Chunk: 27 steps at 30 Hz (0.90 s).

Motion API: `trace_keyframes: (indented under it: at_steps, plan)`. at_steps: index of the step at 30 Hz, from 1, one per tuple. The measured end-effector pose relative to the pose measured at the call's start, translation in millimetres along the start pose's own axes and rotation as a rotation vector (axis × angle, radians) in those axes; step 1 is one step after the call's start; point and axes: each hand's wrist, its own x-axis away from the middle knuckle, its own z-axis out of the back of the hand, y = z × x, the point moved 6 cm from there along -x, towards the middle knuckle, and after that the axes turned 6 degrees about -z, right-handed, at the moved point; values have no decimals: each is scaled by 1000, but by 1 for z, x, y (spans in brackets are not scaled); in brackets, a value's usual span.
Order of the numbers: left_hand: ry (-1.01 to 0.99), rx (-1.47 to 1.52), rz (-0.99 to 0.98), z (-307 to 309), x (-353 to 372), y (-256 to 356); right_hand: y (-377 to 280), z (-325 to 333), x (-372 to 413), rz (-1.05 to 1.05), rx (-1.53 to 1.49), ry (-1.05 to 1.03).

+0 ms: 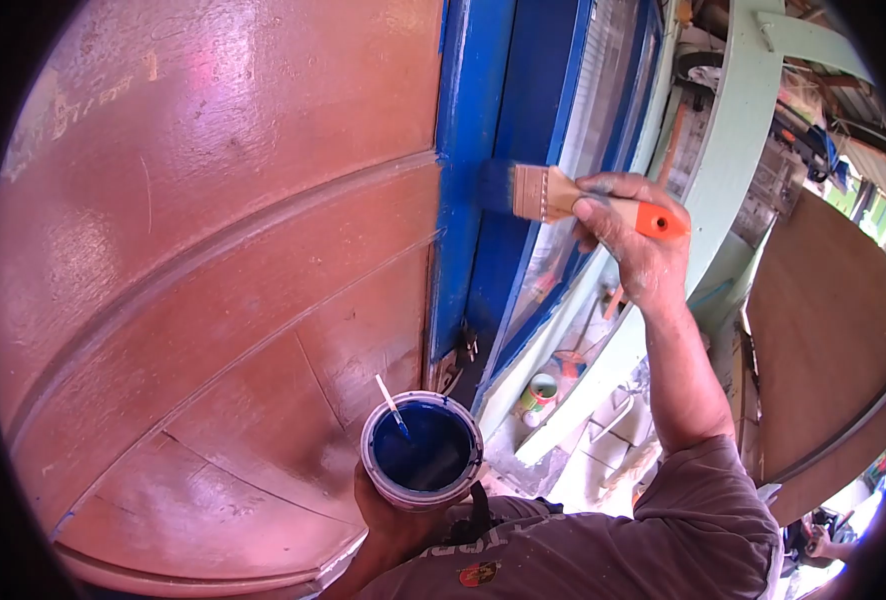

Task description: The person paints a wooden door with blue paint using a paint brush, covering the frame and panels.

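My right hand (623, 225) is closed round the handle of a wide paintbrush (533, 192) with an orange handle end. Its dark blue bristles point left and appear to lie against the blue door frame (525, 110). Low in the view, my left hand (388, 515) grips a round paint tub (370, 455) from underneath and the side; most of its fingers are hidden. Dark blue paint (423, 450) fills part of the tub. A thin white stick (390, 400) leans in it, its lower end stained blue.
A large reddish-brown panelled surface (213, 240) takes up the left side. Beyond the blue frame runs a pale green post (733, 130). A small can (540, 390) stands on the floor, and a curved brown board (823, 350) is at the right.
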Motion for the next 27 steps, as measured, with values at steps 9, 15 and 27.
trace_keyframes:
  at_steps: [9,15,27]
  plan:
    - [-5,-53,-69,0,7,-3,-41,-6,-28,341,222,-234]
    - [-8,-333,-260,-13,14,-5,-46,-17,-40,344,-3,-361]
    - [111,-99,-180,14,11,-10,8,-54,2,487,33,-108]
